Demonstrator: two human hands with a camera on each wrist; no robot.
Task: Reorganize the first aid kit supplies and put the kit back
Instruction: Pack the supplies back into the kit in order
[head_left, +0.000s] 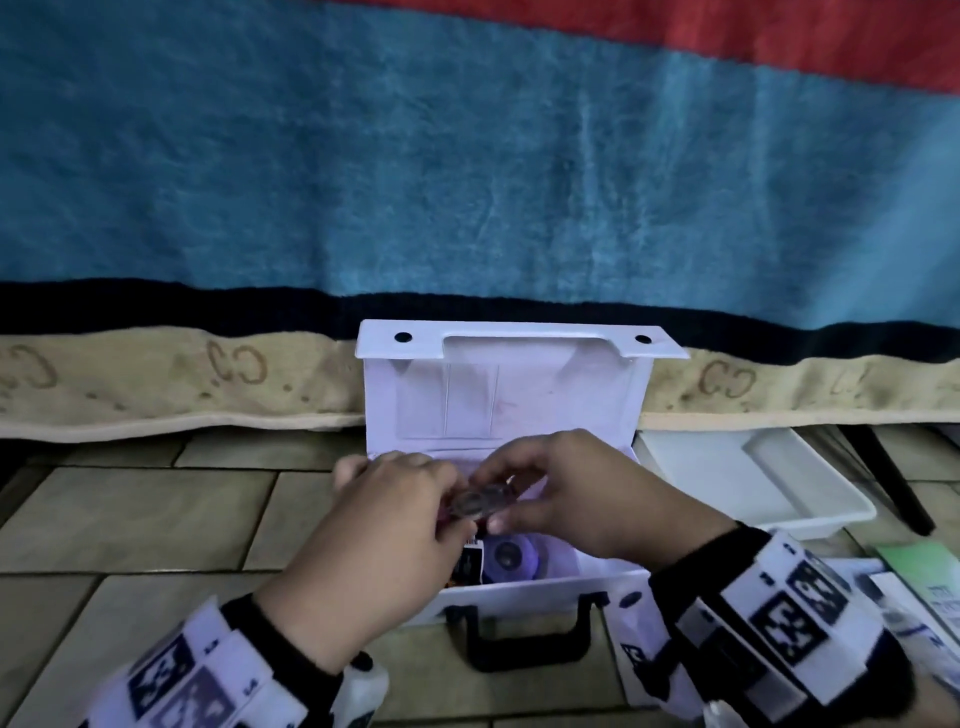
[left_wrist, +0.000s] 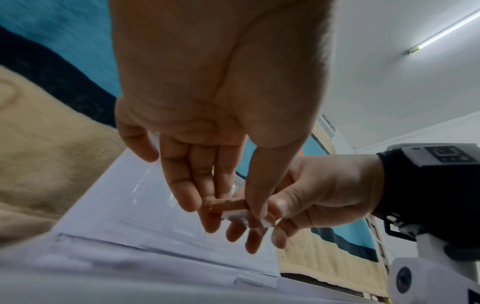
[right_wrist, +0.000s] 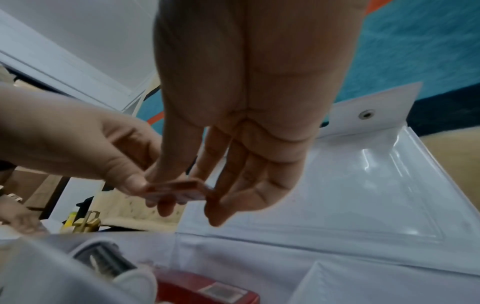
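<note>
The white first aid kit (head_left: 524, 586) stands open on the tiled floor, its lid (head_left: 550, 400) upright against the bed. Over the open box both hands pinch one small flat brownish packet (head_left: 480, 501). My left hand (head_left: 415, 493) pinches its left end and my right hand (head_left: 535, 483) its right end. In the left wrist view the packet (left_wrist: 226, 205) sits between my left thumb and fingers, meeting the right hand (left_wrist: 319, 191). The right wrist view shows the packet (right_wrist: 176, 186) bent between both hands. A purple round item (head_left: 511, 558) and a red box (right_wrist: 207, 288) lie inside the kit.
A white tray (head_left: 753, 478) sits on the floor right of the kit. Papers and packets (head_left: 914, 587) lie at the far right. A white bottle (head_left: 363, 680) stands by my left wrist. The kit's black handle (head_left: 524, 639) points at me. A blue blanket (head_left: 467, 182) hangs behind.
</note>
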